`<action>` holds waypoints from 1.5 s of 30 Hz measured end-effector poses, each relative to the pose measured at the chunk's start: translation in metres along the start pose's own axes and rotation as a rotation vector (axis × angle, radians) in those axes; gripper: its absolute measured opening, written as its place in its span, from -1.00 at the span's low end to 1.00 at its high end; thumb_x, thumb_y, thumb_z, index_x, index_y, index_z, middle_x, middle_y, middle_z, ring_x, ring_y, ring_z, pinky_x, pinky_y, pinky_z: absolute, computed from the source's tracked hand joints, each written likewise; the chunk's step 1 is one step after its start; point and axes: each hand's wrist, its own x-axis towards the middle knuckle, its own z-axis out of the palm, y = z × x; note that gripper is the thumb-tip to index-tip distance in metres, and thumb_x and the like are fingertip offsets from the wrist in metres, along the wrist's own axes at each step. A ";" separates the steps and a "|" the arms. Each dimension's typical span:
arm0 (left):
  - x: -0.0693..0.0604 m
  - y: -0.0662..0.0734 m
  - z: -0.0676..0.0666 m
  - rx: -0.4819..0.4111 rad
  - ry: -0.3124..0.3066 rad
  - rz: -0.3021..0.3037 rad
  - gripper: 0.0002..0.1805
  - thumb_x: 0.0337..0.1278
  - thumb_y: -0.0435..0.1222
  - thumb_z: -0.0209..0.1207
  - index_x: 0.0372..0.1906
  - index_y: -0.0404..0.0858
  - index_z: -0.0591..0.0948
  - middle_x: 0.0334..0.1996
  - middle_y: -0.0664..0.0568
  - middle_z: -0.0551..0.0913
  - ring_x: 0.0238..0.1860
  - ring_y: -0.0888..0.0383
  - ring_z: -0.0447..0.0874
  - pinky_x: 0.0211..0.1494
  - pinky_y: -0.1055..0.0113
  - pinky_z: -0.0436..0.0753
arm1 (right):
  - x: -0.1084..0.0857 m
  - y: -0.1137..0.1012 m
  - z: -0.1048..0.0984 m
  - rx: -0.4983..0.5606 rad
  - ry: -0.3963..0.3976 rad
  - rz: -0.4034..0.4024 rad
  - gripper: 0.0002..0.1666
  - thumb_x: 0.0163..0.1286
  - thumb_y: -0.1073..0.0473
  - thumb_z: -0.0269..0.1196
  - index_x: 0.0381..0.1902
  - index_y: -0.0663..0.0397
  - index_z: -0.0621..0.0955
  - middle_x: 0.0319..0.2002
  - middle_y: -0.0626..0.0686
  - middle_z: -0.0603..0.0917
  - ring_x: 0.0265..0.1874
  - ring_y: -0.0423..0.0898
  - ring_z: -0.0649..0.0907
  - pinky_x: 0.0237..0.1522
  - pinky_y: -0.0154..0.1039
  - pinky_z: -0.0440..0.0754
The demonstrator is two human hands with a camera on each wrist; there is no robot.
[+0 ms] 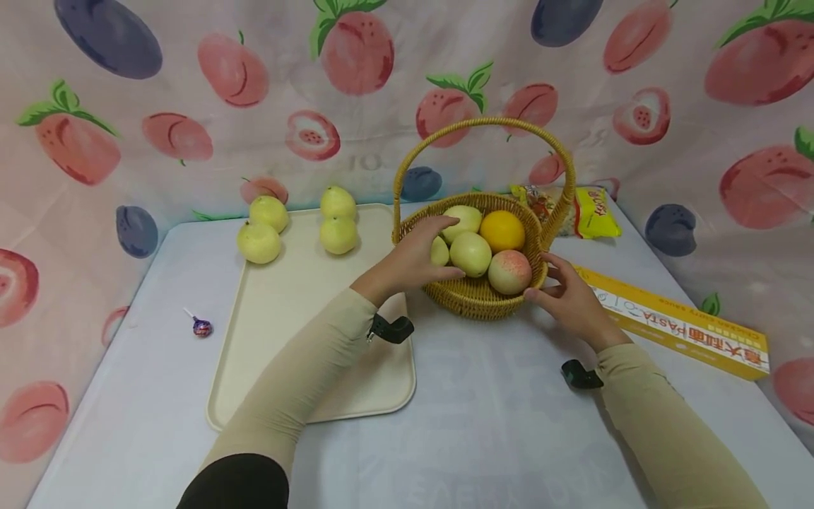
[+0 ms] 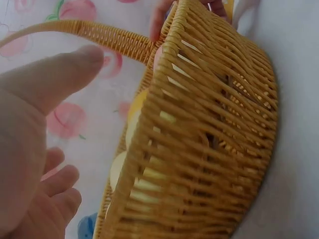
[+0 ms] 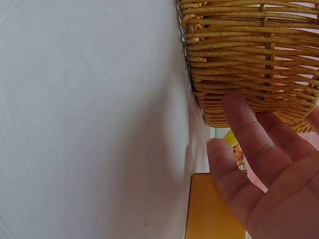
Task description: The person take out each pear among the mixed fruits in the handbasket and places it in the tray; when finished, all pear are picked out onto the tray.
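A wicker basket (image 1: 470,304) with a tall arched handle stands right of the tray. Inside it lie several yellow-green round fruits (image 1: 470,254), an orange (image 1: 502,231) and a peach (image 1: 510,272). My left hand (image 1: 422,251) reaches over the basket's left rim, close to the yellow-green fruits, thumb and fingers spread apart. The left wrist view shows its thumb and fingers apart, gripping nothing. At the basket's right side, my right hand (image 1: 569,297) holds the rim, fingers against the outer wicker wall (image 3: 259,64).
A cream tray (image 1: 286,311) lies left, with several yellow-green fruits (image 1: 338,235) at its back edge. A lollipop (image 1: 201,326) rests left of the tray. Right of the basket are a yellow pasta box (image 1: 680,322) and, behind, a snack packet (image 1: 594,212).
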 end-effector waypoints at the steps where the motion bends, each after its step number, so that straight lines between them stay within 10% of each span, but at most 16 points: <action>1: 0.003 0.001 0.001 0.006 -0.014 0.001 -0.09 0.14 -0.11 0.43 0.51 -0.24 0.25 0.47 -0.08 0.25 0.47 0.05 0.15 0.46 0.20 0.21 | 0.000 0.000 0.000 0.000 0.000 0.000 0.18 0.34 -0.31 0.29 0.64 -0.16 -0.13 0.53 0.34 0.07 0.26 0.32 0.43 0.20 0.27 0.45; 45: 0.046 -0.002 0.026 -0.040 -0.138 -0.152 -0.17 0.16 -0.12 0.42 0.49 -0.17 0.33 0.39 0.04 0.40 0.29 0.11 0.41 0.31 0.25 0.40 | 0.000 0.002 0.000 -0.023 0.009 -0.013 0.15 0.38 -0.28 0.27 0.64 -0.14 -0.12 0.52 0.35 0.09 0.23 0.31 0.46 0.19 0.26 0.46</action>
